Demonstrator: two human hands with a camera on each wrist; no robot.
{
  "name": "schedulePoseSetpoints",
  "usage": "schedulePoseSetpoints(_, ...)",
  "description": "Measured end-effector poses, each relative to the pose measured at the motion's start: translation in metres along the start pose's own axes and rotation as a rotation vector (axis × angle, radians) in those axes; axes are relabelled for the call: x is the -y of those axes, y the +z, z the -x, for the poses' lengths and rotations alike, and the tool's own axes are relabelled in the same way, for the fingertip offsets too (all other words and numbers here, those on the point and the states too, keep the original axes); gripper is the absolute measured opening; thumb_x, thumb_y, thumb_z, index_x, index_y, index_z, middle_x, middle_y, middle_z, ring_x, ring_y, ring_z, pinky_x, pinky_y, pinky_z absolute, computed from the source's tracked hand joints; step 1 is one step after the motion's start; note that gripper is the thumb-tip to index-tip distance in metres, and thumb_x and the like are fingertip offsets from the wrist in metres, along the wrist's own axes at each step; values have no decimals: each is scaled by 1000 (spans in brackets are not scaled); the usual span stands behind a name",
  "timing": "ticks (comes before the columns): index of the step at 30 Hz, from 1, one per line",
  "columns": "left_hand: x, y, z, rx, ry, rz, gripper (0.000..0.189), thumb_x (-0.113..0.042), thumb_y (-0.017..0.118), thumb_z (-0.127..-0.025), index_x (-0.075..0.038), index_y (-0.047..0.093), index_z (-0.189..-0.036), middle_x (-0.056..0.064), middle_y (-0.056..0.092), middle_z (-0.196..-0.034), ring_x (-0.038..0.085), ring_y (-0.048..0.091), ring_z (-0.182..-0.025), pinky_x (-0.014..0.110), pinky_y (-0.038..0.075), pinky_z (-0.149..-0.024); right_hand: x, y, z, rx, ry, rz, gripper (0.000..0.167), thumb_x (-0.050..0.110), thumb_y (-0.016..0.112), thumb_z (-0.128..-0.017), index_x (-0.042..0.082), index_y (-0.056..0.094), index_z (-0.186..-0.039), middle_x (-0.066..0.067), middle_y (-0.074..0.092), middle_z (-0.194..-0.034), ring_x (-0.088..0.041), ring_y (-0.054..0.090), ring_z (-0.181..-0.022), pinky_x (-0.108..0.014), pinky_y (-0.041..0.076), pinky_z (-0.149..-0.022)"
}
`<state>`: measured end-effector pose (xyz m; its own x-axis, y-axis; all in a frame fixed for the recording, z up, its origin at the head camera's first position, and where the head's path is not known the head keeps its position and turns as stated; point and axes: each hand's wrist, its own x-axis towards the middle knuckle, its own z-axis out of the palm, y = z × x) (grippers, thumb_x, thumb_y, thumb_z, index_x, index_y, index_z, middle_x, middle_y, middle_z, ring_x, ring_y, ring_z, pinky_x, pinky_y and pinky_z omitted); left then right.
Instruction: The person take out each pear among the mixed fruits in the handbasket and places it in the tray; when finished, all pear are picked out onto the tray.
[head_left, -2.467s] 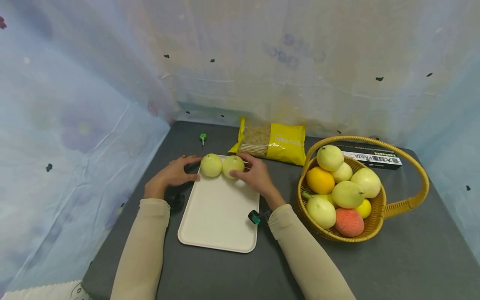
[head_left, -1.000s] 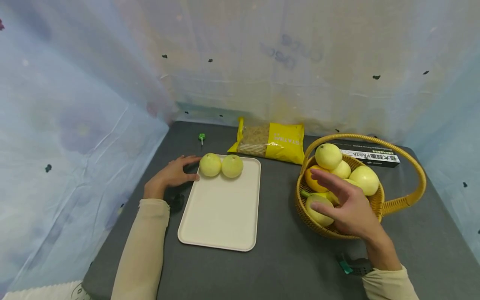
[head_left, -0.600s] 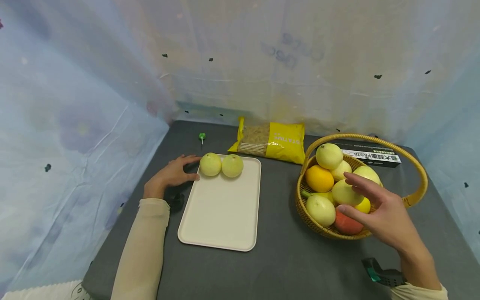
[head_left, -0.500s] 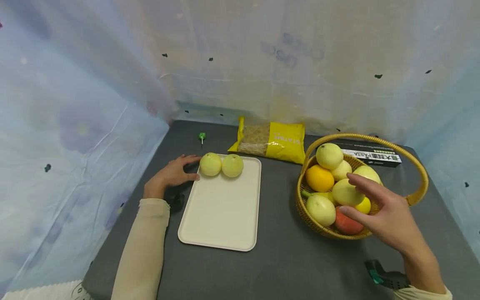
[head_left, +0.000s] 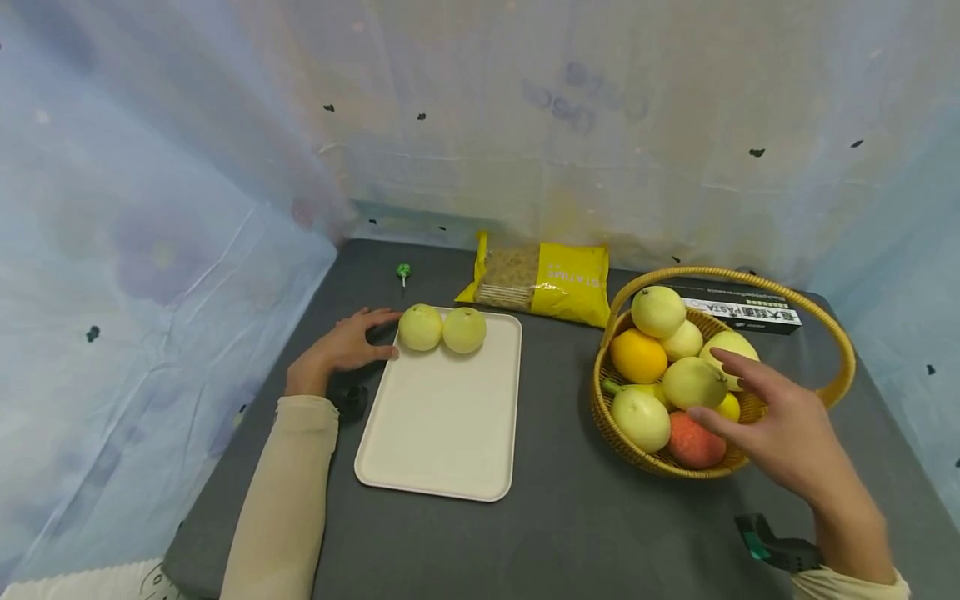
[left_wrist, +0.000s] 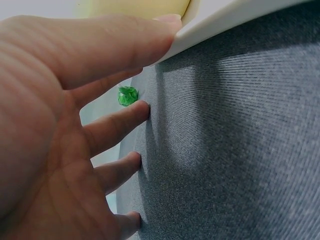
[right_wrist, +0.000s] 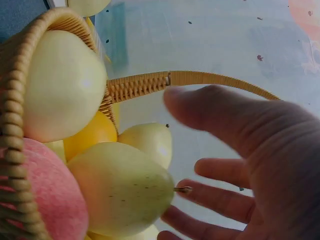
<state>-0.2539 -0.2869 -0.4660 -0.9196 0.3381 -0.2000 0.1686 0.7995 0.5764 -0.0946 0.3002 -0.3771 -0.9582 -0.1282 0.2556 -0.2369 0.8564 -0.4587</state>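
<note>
Patterned curtains point(head_left: 480, 167) back a grey surface point(head_left: 585, 533). Left hand point(head_left: 343, 348) spread at one tray's point(head_left: 442, 425) left edge; one lollipop point(head_left: 403, 272) beyond; two green fruits point(head_left: 420, 327) just beside the hand, in the tray's far left corner; one yellow bag point(head_left: 574, 282); one fruit basket point(head_left: 611, 433); one black box point(head_left: 772, 315) behind; right hand point(head_left: 795, 433) wide over the basket's right side.

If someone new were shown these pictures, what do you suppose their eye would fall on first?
Most likely the wicker basket of fruit at the right of the head view, with a red fruit at its near side and the open right hand close by. Next, perhaps, the pale tray left of it, bearing two round green fruits at its far end, the left hand beside them.
</note>
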Motion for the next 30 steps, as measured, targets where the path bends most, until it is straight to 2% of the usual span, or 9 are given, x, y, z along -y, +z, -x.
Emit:
schedulePoseSetpoints(4, 0, 0, 0, -1, -8, -3, 76, -32, 78, -104, -15, 45, -169, 23, 27, -180, 57, 7, -167, 85, 1, -126, -6, 8, -4, 24, -1, 1, 84, 35, 97, -86, 9, 61, -157, -30, 66, -147, -54, 74, -110, -57, 62, -85)
schedulePoseSetpoints(8, 0, 1, -1, 3, -13, -3, 76, -32, 78, -104, -15, 44, -170, 23, 27, -180, 56, 7, -167, 84, 1, -127, -11, 18, -7, 53, 13, -16, 83, 30, 96, -88, 3, 58, -156, -33, 63, -148, -57, 70, -114, -69, 59, -91)
schedulePoseSetpoints(15, 1, 2, -1, 3, -19, 5, 77, -33, 78, -104, -15, 43, -170, 22, 26, -180, 56, 6, -167, 84, -1, -127, -14, 33, -15, 45, 72, -16, 87, 26, 93, -89, 5, 51, -163, -31, 62, -150, -56, 69, -113, -69, 57, -86)
schedulePoseSetpoints(21, 2, 2, -1, 11, -34, 12, 78, -32, 77, -104, -17, 42, -171, 20, 24, -182, 53, 3, -169, 82, -2, -128, -13, 40, -19, 29, 119, -9, 84, 31, 91, -91, 5, 52, -161, -30, 66, -138, -50, 66, -112, -64, 53, -83)
schedulePoseSetpoints(27, 1, 1, -1, 5, -38, 8, 77, -33, 77, -104, -17, 42, -171, 19, 24, -182, 53, 4, -169, 82, -1, -128, -14, 41, -16, -11, 81, -14, 80, 29, 93, -90, 6, 57, -157, -29, 67, -138, -51, 66, -112, -68, 52, -86)
schedulePoseSetpoints(30, 2, 2, -1, 9, -35, 5, 77, -33, 78, -104, -17, 43, -171, 20, 24, -182, 53, 4, -168, 83, -1, -127, -12, 39, -14, -29, 65, -46, 80, 28, 94, -89, 6, 58, -157, -28, 66, -141, -51, 67, -114, -67, 56, -89)
